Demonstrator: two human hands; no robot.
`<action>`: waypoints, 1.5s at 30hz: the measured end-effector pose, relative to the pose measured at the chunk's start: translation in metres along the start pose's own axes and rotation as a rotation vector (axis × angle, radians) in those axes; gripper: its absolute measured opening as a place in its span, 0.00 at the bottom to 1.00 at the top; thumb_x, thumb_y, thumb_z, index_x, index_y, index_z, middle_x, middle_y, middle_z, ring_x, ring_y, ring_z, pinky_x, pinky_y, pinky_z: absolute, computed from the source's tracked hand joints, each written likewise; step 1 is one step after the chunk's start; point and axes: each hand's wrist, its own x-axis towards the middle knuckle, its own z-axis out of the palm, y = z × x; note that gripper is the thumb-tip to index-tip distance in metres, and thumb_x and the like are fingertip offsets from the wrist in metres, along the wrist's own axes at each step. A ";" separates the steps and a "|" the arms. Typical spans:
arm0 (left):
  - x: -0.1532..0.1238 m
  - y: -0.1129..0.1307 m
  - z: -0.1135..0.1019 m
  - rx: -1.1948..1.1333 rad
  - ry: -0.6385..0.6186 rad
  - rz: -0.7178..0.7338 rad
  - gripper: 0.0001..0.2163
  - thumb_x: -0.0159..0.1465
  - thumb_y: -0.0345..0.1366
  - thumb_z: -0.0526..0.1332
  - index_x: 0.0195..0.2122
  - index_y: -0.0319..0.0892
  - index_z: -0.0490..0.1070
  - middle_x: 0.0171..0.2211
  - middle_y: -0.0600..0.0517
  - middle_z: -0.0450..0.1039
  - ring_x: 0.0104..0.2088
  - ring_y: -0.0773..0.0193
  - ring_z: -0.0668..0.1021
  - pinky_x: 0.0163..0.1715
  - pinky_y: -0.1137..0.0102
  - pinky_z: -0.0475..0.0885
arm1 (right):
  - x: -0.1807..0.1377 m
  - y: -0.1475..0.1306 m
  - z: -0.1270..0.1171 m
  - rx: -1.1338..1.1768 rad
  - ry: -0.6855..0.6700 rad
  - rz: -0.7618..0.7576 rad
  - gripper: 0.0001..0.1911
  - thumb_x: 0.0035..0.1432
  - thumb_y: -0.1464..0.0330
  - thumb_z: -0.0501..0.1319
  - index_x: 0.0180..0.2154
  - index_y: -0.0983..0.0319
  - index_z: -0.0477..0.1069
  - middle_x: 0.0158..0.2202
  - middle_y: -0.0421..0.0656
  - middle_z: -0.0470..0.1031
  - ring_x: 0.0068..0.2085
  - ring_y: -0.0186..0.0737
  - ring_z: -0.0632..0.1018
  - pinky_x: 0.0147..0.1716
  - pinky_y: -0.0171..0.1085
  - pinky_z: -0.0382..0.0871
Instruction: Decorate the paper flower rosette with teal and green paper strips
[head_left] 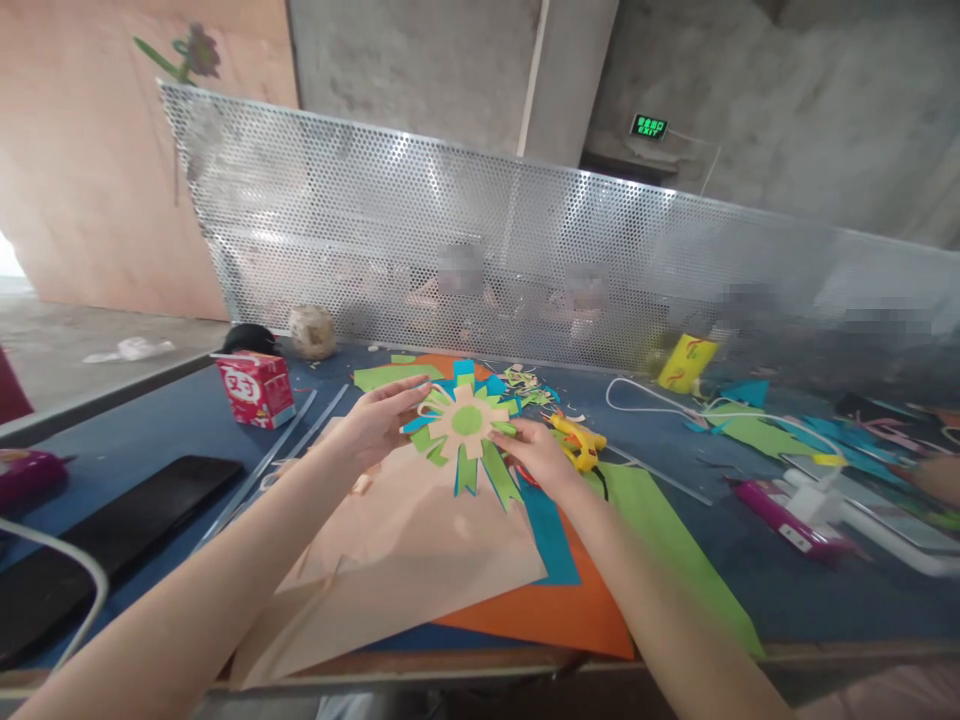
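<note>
Between my two hands is a layered paper flower [468,422] with a green centre, pale petals and green and blue strips; two notched tails hang from its lower edge. My left hand [386,415] grips its left side, fingers closed on the rim. At the right edge, my right hand [536,452] pinches it between thumb and fingers. The flower is held above a large pale paper sheet [420,560]. Orange paper [540,615], blue paper [555,540] and green paper [667,550] lie partly under or beside that sheet. A yellow glue gun [577,440] rests just beyond my right hand.
A red box [256,388], a black phone [120,540] and clear sticks [277,450] lie on the left. Paper scraps [529,385] lie before a perforated metal screen [420,220]. To the right are a yellow packet [686,362], a purple power strip [795,525] and a white cable [652,400].
</note>
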 end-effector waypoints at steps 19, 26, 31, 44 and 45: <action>0.002 -0.003 -0.003 0.213 0.104 0.176 0.18 0.47 0.45 0.64 0.38 0.42 0.70 0.34 0.49 0.73 0.27 0.69 0.74 0.27 0.72 0.69 | 0.002 0.004 -0.002 -0.044 0.011 -0.019 0.13 0.39 0.59 0.64 0.25 0.62 0.70 0.21 0.36 0.69 0.21 0.31 0.68 0.20 0.31 0.60; 0.001 -0.005 -0.002 0.373 0.059 0.305 0.21 0.44 0.39 0.67 0.41 0.42 0.70 0.32 0.48 0.75 0.30 0.66 0.76 0.26 0.74 0.68 | 0.001 0.001 -0.003 -0.059 0.004 -0.015 0.13 0.41 0.59 0.63 0.26 0.62 0.70 0.22 0.37 0.69 0.22 0.31 0.68 0.21 0.31 0.61; 0.002 -0.004 -0.004 0.473 0.042 0.457 0.21 0.46 0.37 0.66 0.42 0.40 0.68 0.30 0.48 0.75 0.29 0.64 0.76 0.29 0.71 0.70 | 0.001 0.002 -0.003 -0.078 -0.004 -0.018 0.12 0.41 0.60 0.63 0.26 0.63 0.70 0.21 0.36 0.68 0.21 0.30 0.67 0.20 0.31 0.60; 0.001 -0.004 -0.006 0.780 0.179 0.676 0.15 0.51 0.39 0.61 0.39 0.40 0.70 0.30 0.48 0.77 0.31 0.60 0.78 0.32 0.68 0.71 | 0.000 0.000 -0.002 -0.095 -0.006 0.002 0.11 0.42 0.62 0.62 0.27 0.63 0.70 0.21 0.36 0.68 0.21 0.29 0.67 0.20 0.30 0.60; 0.000 -0.004 -0.007 0.803 0.191 0.683 0.15 0.51 0.39 0.61 0.39 0.40 0.70 0.29 0.49 0.77 0.31 0.60 0.78 0.32 0.69 0.71 | 0.000 0.000 -0.002 -0.096 -0.007 0.003 0.11 0.42 0.62 0.62 0.27 0.64 0.70 0.20 0.36 0.67 0.21 0.29 0.66 0.20 0.30 0.60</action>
